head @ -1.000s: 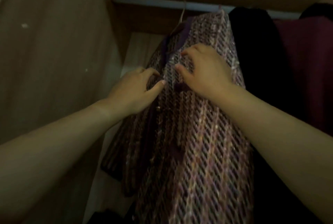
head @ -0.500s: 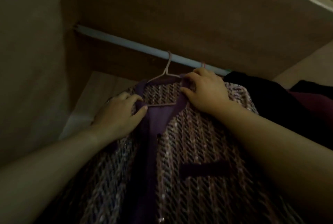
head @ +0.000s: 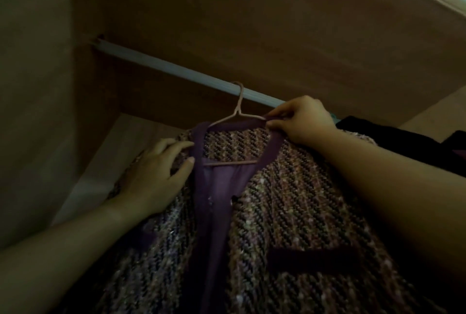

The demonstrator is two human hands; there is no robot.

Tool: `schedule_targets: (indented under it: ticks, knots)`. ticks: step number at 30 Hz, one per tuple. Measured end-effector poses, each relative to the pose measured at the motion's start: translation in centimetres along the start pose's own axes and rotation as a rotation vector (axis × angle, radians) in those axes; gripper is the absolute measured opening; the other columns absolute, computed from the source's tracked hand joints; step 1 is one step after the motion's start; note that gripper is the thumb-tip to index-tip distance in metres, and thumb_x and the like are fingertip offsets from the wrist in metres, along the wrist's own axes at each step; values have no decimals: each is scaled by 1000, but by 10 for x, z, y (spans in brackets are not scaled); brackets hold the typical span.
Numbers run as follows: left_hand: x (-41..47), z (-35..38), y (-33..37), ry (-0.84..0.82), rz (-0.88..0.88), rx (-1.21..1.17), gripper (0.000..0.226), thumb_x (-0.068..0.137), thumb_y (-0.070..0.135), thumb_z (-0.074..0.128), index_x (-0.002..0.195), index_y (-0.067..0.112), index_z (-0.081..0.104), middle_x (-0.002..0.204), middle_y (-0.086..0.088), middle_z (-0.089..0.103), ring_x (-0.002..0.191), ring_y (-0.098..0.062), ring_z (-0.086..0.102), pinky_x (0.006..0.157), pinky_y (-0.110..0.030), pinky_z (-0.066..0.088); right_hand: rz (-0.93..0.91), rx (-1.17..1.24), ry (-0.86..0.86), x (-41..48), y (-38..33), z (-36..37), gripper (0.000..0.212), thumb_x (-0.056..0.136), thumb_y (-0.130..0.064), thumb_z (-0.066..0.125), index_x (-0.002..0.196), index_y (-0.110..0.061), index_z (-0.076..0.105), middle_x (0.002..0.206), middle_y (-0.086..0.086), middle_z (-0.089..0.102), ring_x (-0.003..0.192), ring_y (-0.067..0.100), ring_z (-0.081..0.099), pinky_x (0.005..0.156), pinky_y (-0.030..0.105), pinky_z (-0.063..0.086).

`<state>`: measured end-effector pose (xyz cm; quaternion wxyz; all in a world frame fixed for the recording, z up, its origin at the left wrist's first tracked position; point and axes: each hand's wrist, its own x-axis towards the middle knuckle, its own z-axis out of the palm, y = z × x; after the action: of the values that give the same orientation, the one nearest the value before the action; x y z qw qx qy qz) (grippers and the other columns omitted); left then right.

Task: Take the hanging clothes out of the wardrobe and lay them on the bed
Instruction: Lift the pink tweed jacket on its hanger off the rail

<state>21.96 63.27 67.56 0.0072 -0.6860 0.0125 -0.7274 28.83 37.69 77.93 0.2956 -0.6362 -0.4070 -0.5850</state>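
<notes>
Inside the wardrobe, view had tilted up since a second ago: rail (head: 176,69) and hanger (head: 238,114) were now exposed, where before only the jacket front showed. Left hand (head: 156,175) had slid up from mid-chest to the jacket's left shoulder, lying flat and spread on the tweed, not gripping anything I could see. Tweed jacket (head: 290,202) was still on the rail, hook seated over it, purple collar trim open at the neck. Right hand (head: 302,122) had moved from the chest to the collar top, thumb and fingers pinched on the trim at the hanger's right arm. Dark clothes (head: 393,137) hung further right, untouched. Judgement: both hands had shifted from handling fabric to hanger level, so unhooking looked like the next step; nothing lifted off yet, bed not in view.
</notes>
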Motion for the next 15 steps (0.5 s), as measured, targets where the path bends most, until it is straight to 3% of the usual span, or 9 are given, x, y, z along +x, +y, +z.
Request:
schedule_targets:
  ticks: [5, 9, 12, 15]
  knots:
    - [24, -6, 7, -10, 58, 8, 60, 83, 54, 30, 135, 30, 46, 139, -1, 40, 127, -20, 39, 100, -32, 32, 27, -15, 155, 4, -1, -7, 12, 83, -36, 68, 95, -38, 70, 99, -8, 66, 86, 10, 58, 72, 29, 50]
    - [30, -19, 16, 136, 90, 67, 55, 83, 50, 34, 130, 27, 51, 131, -5, 44, 121, -24, 41, 98, -34, 31, -14, 40, 274, -10, 3, 1, 16, 82, -41, 68, 98, -39, 70, 99, -11, 69, 92, 12, 60, 75, 32, 52]
    - [28, -32, 17, 194, 106, 133, 62, 81, 56, 29, 130, 25, 50, 127, -8, 43, 118, -27, 41, 96, -37, 32, -46, 103, 262, -23, -3, -4, 17, 81, -42, 69, 98, -41, 70, 97, -14, 68, 90, 8, 59, 76, 31, 52]
    - [13, -46, 15, 110, 117, 176, 68, 80, 59, 26, 133, 23, 48, 127, -9, 46, 117, -27, 44, 93, -31, 32, -99, 182, 178, -54, -7, -1, 18, 80, -38, 70, 98, -41, 70, 86, -22, 62, 85, -1, 55, 77, 28, 51]
